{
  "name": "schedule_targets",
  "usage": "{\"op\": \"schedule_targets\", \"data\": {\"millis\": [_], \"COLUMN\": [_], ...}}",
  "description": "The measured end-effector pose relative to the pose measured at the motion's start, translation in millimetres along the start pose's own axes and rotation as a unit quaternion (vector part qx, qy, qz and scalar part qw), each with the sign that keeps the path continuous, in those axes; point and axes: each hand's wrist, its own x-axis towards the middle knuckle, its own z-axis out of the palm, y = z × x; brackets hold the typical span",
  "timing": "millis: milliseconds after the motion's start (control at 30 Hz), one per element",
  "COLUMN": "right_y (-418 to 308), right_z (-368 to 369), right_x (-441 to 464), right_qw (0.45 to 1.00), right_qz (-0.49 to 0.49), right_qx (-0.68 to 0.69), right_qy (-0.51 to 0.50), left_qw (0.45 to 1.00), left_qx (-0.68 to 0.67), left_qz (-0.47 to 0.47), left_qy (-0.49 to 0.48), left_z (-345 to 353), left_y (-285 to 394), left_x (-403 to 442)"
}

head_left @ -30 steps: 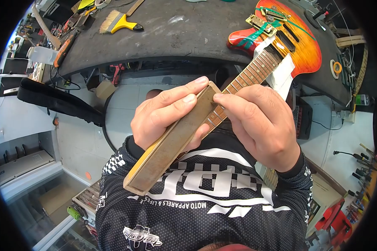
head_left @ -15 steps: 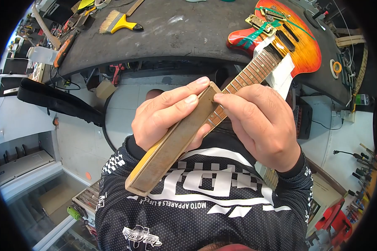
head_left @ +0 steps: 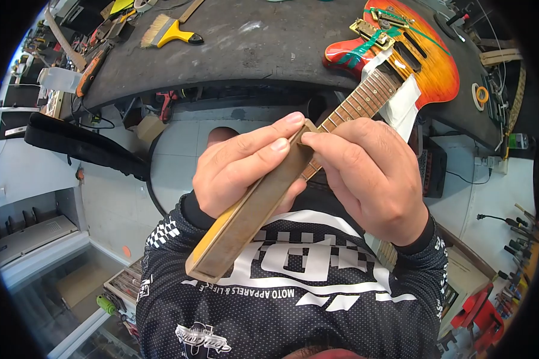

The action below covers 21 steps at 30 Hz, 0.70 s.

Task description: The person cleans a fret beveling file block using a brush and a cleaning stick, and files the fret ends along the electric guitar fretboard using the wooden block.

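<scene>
My left hand point(head_left: 236, 170) is wrapped round a long rectangular sanding block point(head_left: 254, 209) with a worn brown-grey face and a yellow side. The block slants from lower left to upper right in front of my chest. At its upper end my right hand point(head_left: 371, 173) is closed, thumb and forefinger pinched against the edge of the face. Whatever those fingertips grip is hidden. Behind both hands runs the fretted neck of an electric guitar point(head_left: 440, 72), its sunburst body lying on the bench with green tape and white paper on it.
The dark workbench point(head_left: 239, 54) curves across the top, with a yellow-handled brush point(head_left: 173, 35) on it. A roll of tape point(head_left: 480, 96) lies right of the guitar. A black strap point(head_left: 84, 143) hangs at left. Tools point(head_left: 515, 251) line the right side.
The sanding block and my left hand have shifted slightly to the right, and the block's face has turned a little. My right hand has moved slightly left, still at the block's upper end.
</scene>
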Motion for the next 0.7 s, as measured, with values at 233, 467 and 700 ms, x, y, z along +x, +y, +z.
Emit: {"op": "schedule_targets", "data": {"millis": [233,467,700], "right_y": [2.5,2.9,0.9], "right_z": [-0.7,0.9,-0.8], "right_x": [-3.4,-3.0,-0.3], "right_qw": [1.0,1.0,1.0], "right_qz": [-0.003,0.002,0.003], "right_qx": [-0.01,0.001,0.001], "right_qy": [-0.005,0.0,-0.004], "left_qw": [1.0,1.0,1.0], "left_qx": [-0.014,0.007,-0.005], "left_qz": [-0.02,0.002,0.001], "left_qy": [-0.012,0.027,0.03], "left_z": [-6.1,-2.9,-1.2], "left_y": [-5.7,-6.7,-6.4], "left_x": [-11.1,-2.8,-3.2]}}
